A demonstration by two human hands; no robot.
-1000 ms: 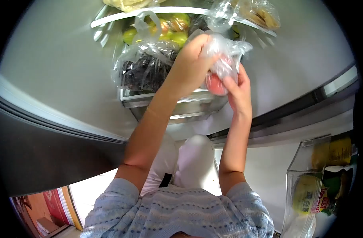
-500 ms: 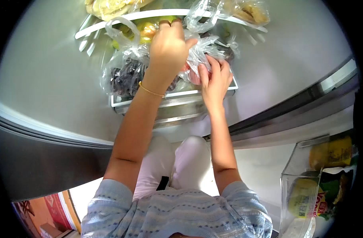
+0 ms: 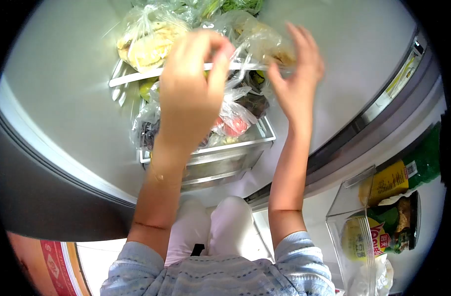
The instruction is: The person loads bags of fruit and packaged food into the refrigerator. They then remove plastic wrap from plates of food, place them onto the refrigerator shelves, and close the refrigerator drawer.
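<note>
1. Trouble could start with the clear bag [image 3: 257, 37] of brownish-yellow food on the shelf [image 3: 136, 78]: loose plastic seems to trail over the front edge, and a snagged finger could drag it off.
2. The left hand [image 3: 188, 93] is a blur before the shelf, fingers curled, thumb apart; from here I can't tell whether it pinches any plastic.
3. The right hand [image 3: 304, 79] is spread, gripping nothing, close by the clear bag; a careless sweep might knock that.
4. Below, the open drawer [image 3: 220, 165] holds a bag of red fruit [image 3: 235, 126] near its front rim, and a bag of dark fruit [image 3: 149, 133] at the left corner, partly behind the left arm.
5. Those bags look heaped; pushing the drawer inward could squash the fruit or catch plastic on the shelf edge.
6. Over on the right, the door bin [image 3: 334, 222] carries a yellow packet [image 3: 385, 182] and a green packet [image 3: 378, 232].
</note>
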